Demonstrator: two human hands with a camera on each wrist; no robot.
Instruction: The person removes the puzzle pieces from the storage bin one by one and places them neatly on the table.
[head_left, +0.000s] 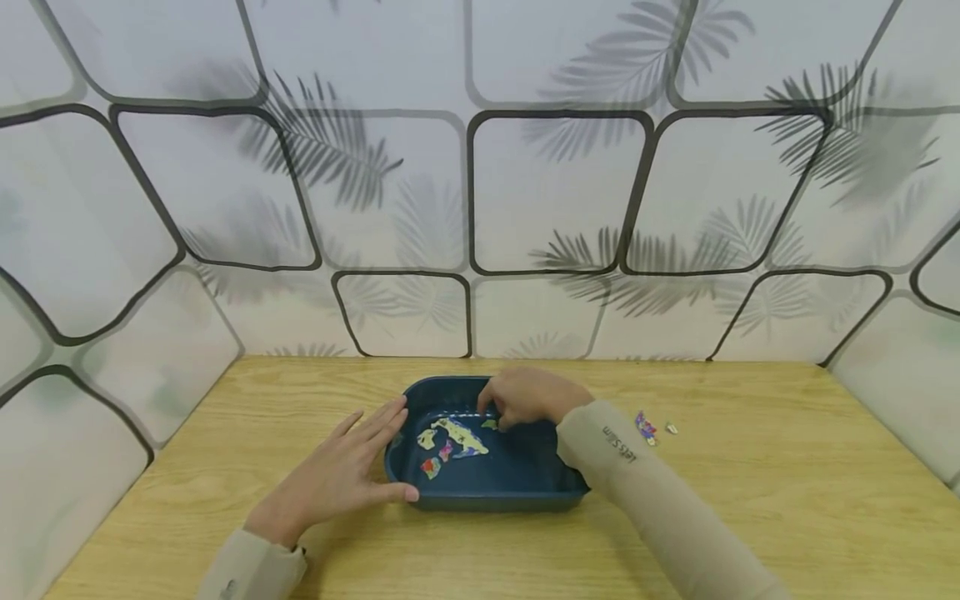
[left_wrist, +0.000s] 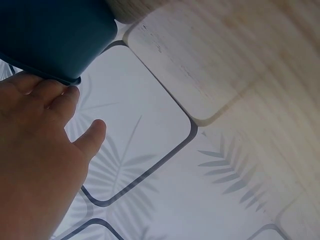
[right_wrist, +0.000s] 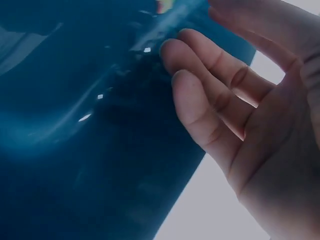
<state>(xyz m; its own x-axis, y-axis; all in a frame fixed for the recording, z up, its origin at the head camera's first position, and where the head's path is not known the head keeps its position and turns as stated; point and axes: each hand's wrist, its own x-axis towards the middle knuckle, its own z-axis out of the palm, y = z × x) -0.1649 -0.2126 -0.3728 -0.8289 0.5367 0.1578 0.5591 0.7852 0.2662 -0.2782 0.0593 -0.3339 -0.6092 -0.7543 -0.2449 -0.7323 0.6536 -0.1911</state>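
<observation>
A dark blue plastic tray point(head_left: 517, 502) stands on the table with several flat, colourful cut-out pieces lying in its left half, the largest a long pale-yellow piece point(head_left: 463, 435). My left hand point(head_left: 348, 467) rests against the tray's left end, fingers stretched to the rim and thumb at the front corner. In the left wrist view its fingertips point(left_wrist: 72, 95) touch the tray's edge. Over the tray's far side, my right hand point(head_left: 528, 396) reaches down, index finger and thumb apart around a small green piece point(head_left: 490, 424). The right wrist view shows the other fingers point(right_wrist: 192, 97) loosely bent.
Right of the tray, a purple-and-red piece point(head_left: 646, 427) and a small pale piece point(head_left: 671, 428) lie on the wooden table point(head_left: 750, 500). Behind the table rises a wall covering point(head_left: 555, 192) with leaf and rounded-frame patterns.
</observation>
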